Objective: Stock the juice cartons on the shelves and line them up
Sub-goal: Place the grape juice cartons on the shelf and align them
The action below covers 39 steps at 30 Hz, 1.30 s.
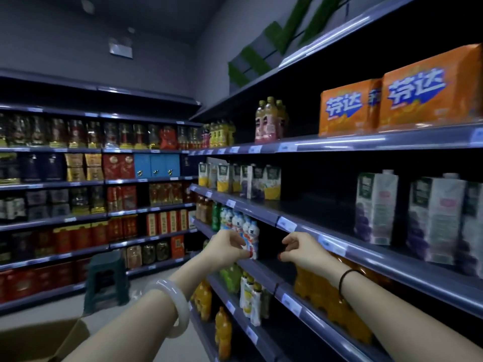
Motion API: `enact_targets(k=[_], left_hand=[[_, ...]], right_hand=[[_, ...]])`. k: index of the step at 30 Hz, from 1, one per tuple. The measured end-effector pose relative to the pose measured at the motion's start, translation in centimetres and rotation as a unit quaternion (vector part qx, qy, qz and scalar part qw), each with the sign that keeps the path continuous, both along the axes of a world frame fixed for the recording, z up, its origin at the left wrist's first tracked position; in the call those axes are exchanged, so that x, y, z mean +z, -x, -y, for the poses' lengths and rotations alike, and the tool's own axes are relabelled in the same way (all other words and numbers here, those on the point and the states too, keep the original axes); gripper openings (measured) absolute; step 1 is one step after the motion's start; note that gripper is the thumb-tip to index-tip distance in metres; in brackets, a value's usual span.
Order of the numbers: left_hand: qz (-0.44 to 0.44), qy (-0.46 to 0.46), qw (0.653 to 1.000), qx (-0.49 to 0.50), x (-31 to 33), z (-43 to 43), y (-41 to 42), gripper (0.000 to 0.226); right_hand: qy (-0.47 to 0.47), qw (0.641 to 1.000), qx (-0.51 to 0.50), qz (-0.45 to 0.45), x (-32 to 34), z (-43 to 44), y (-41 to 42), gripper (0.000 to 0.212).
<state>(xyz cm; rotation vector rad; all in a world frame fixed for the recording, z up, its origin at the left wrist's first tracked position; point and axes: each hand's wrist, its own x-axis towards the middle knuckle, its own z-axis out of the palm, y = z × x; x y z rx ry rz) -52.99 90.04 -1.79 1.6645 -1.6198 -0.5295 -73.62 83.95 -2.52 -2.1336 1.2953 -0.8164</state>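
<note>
Juice cartons stand on the middle shelf (261, 213) in two groups: a far row (240, 182) with yellow and purple fronts, and tall white grape cartons (376, 208) near me on the right. Dark bare shelf lies between the groups. My left hand (226, 247) is raised one shelf lower, fingers loosely curled, fingertips beside a pack of white bottles (244, 227); I cannot tell if they touch. My right hand (300, 250) hovers just under the middle shelf's rim, fingers bent and apart. Neither hand holds anything.
Orange cases (350, 108) and a bottle pack (269, 122) sit on the shelf above. Orange drink bottles (321, 292) fill the shelf under my right wrist. A dark stool (107, 281) stands in the aisle, a cardboard box (39, 341) at bottom left. Stocked shelves line the far wall.
</note>
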Motion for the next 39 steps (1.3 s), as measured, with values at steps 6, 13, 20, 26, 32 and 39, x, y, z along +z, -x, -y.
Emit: enact_targets(k=[6,13,20,26,32,39], left_hand=[[-0.034,0.020,0.999,0.024,1.4,9.4,-7.4,0.021],[-0.051,0.026,0.998,0.036,-0.5,20.2,-16.2,0.024],[-0.058,0.033,0.997,-0.025,-0.1,33.5,-23.6,0.024],[-0.052,0.036,0.994,-0.084,1.5,44.5,-28.4,0.025],[-0.069,0.013,0.987,-0.147,0.9,54.6,-29.4,0.031],[-0.093,0.025,0.981,-0.167,0.1,65.7,-30.4,0.031]], right_hand=[[-0.001,1.000,-0.008,0.016,2.0,11.6,-7.5,0.045],[-0.005,1.000,-0.008,0.006,1.2,22.2,-16.3,0.044],[0.019,0.996,-0.084,0.016,1.2,33.4,-23.0,0.044],[0.004,0.981,-0.173,0.084,1.4,41.9,-26.3,0.045],[-0.015,0.972,-0.221,0.075,1.3,49.4,-28.0,0.049],[-0.002,0.964,-0.251,0.085,0.9,58.2,-29.5,0.053]])
